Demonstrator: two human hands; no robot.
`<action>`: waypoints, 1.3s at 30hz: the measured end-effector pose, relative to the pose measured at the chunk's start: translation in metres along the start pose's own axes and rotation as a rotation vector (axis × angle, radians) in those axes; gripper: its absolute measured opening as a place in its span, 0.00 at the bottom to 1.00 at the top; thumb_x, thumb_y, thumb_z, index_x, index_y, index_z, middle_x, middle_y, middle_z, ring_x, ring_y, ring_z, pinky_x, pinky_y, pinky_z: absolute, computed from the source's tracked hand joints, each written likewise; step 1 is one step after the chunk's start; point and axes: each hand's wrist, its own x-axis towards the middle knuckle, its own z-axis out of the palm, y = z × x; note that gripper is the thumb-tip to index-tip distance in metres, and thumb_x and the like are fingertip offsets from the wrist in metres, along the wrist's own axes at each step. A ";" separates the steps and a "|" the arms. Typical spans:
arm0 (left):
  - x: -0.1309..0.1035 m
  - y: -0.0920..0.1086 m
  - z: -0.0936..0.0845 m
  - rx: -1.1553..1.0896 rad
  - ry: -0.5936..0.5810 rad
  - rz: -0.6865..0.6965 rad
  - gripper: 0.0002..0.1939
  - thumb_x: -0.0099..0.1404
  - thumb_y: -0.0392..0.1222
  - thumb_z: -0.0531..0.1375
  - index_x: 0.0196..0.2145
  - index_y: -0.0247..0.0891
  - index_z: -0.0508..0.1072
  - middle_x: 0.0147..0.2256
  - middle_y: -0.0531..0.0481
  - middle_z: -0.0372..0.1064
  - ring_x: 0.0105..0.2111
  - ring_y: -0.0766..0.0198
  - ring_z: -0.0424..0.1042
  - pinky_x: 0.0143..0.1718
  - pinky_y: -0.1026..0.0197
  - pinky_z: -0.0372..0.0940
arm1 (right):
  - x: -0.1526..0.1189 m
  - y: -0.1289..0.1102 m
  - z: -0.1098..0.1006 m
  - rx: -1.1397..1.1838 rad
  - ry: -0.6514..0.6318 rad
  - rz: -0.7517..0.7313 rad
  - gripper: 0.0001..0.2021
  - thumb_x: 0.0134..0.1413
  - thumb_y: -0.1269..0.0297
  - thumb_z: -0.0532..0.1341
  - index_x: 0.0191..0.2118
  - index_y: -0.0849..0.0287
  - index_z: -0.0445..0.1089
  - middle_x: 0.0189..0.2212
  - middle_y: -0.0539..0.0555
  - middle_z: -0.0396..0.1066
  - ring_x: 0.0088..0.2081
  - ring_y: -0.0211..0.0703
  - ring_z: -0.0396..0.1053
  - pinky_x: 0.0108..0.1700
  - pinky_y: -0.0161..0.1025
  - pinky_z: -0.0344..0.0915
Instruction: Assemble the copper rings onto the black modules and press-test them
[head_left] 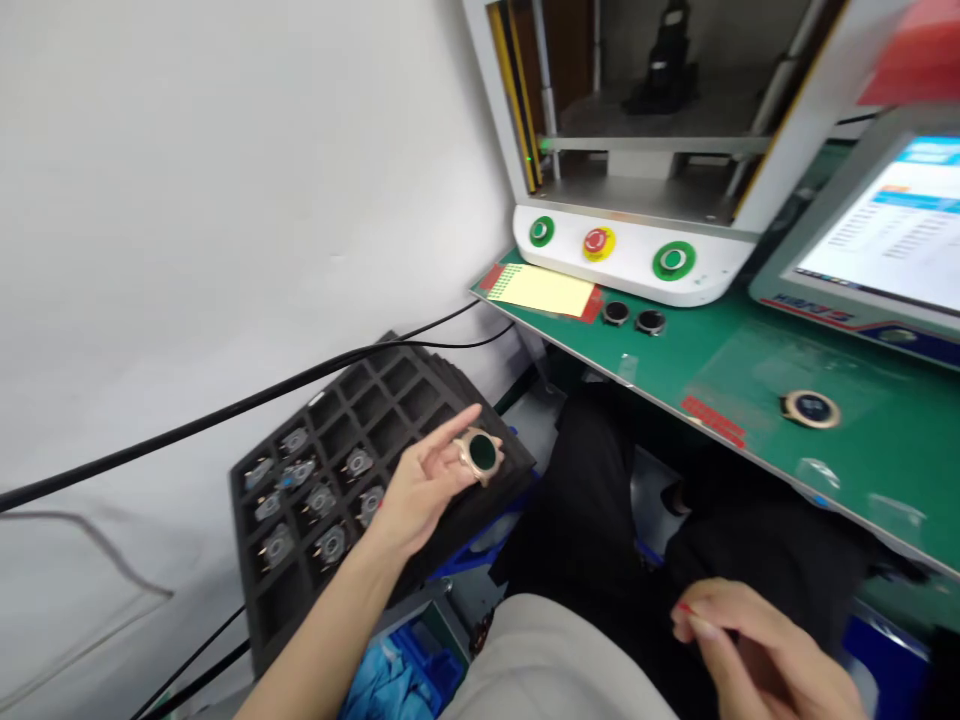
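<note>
My left hand (431,480) holds a gold watch case (480,453) with a dark round face, above the right part of a black foam tray (330,410). Several small watch parts (321,500) sit in the tray's compartments. Near my lap, my right hand (750,640) pinches a small red piece (685,608) between thumb and fingertip. On the green table lies another gold watch case (811,409). Two dark round watch cases (616,313) (650,322) rest side by side near the machine.
A white press machine (630,262) with green and red buttons stands behind the table (757,350). A monitor (885,230) is at the right. Black cables (300,382) cross over the tray. A yellow sheet (544,290) and red stickers (712,420) lie on the table.
</note>
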 end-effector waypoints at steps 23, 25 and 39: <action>-0.007 -0.053 0.142 -0.380 -0.971 -0.388 0.25 0.55 0.48 0.72 0.49 0.39 0.76 0.47 0.43 0.77 0.45 0.60 0.77 0.45 0.64 0.73 | 0.010 0.007 -0.011 0.461 0.234 0.481 0.26 0.53 0.64 0.69 0.55 0.49 0.60 0.31 0.48 0.76 0.41 0.43 0.72 0.49 0.46 0.69; -0.001 -0.062 0.142 -0.501 -1.032 -0.460 0.26 0.49 0.42 0.75 0.46 0.39 0.75 0.45 0.44 0.78 0.40 0.61 0.80 0.40 0.66 0.74 | 0.011 0.008 -0.011 0.529 0.203 0.503 0.28 0.52 0.63 0.70 0.56 0.48 0.59 0.30 0.47 0.76 0.40 0.43 0.71 0.48 0.46 0.69; -0.003 -0.076 0.141 -0.494 -1.008 -0.187 0.37 0.35 0.42 0.79 0.45 0.42 0.73 0.38 0.49 0.78 0.31 0.59 0.80 0.33 0.64 0.76 | 0.009 -0.001 -0.012 0.441 0.178 0.473 0.32 0.50 0.67 0.71 0.58 0.48 0.58 0.38 0.51 0.74 0.43 0.43 0.70 0.48 0.44 0.68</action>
